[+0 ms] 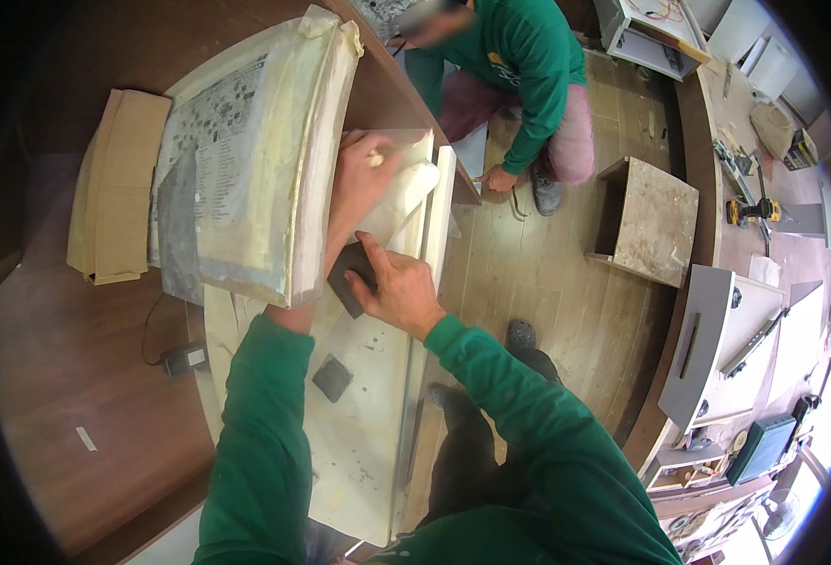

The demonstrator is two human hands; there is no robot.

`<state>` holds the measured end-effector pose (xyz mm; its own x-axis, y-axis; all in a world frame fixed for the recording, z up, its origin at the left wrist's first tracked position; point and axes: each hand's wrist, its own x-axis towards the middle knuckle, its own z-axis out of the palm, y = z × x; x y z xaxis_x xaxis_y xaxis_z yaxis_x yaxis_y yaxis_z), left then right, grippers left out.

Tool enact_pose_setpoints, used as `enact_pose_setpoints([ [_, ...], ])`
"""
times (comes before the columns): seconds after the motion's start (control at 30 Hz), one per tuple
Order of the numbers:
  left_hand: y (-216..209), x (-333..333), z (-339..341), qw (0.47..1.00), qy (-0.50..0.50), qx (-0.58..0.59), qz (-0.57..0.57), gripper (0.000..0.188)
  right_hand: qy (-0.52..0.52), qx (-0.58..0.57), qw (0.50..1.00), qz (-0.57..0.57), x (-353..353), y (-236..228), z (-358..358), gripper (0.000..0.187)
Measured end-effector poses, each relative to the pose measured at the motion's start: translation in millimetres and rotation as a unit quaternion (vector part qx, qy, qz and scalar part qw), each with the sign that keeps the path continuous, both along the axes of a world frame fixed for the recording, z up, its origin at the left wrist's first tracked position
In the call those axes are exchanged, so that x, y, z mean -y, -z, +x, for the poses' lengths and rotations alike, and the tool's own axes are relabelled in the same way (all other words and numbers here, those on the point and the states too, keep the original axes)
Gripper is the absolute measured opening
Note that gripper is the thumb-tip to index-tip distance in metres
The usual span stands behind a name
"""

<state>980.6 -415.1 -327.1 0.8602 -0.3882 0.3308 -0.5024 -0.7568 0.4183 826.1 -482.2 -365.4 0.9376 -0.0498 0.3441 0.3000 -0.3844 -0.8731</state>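
My left hand (364,169) comes out past the edge of a cream, paper-covered curved panel (246,160), its forearm passing underneath. Its fingers are curled and slightly blurred beside a pale, translucent sheet (406,193); what they hold is hard to make out. My right hand (401,287) is open, index finger stretched toward the sheet and thumb touching a dark grey flat piece (348,281). Both hands are over a long cream-coloured work surface (359,433). Closer to me, a small dark square pad (332,378) lies on that surface.
A cardboard piece (119,188) leans left of the panel. A black adapter (185,359) with a cable lies below it. Across the wood floor (500,282), a person in green (529,66) crouches. A box-like stool (656,221) and a bench with a drill (753,212) stand right.
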Motion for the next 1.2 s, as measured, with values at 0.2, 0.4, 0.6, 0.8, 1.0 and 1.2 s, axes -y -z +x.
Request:
enact_pose_setpoints([
  [0.2, 12, 35, 4, 0.997, -0.062, -0.046, -0.017, 0.026, -0.028, -0.015, 0.999, 0.010, 1, -3, -2, 0.055],
  [0.4, 21, 36, 10, 0.992, -0.093, -0.073, -0.038, 0.020, -0.034, -0.020, 0.999, 0.016, 3, -2, -2, 0.056],
  [0.6, 23, 38, 9, 0.995, -0.078, -0.032, -0.049, 0.018, -0.029, -0.009, 0.999, 0.028, 2, 0, -1, 0.056],
  [0.8, 18, 26, 10, 0.986, -0.123, -0.033, -0.109, 0.012, -0.019, -0.008, 0.999, 0.025, 2, -3, -2, 0.052],
  [1.0, 17, 7, 16, 0.985, -0.129, -0.026, -0.114, 0.015, -0.012, -0.001, 1.000, 0.024, 2, -5, -1, 0.053],
  [1.2, 5, 8, 10, 0.953, -0.191, -0.101, -0.211, 0.016, 0.011, 0.023, 0.999, 0.030, -1, 0, 0, 0.058],
])
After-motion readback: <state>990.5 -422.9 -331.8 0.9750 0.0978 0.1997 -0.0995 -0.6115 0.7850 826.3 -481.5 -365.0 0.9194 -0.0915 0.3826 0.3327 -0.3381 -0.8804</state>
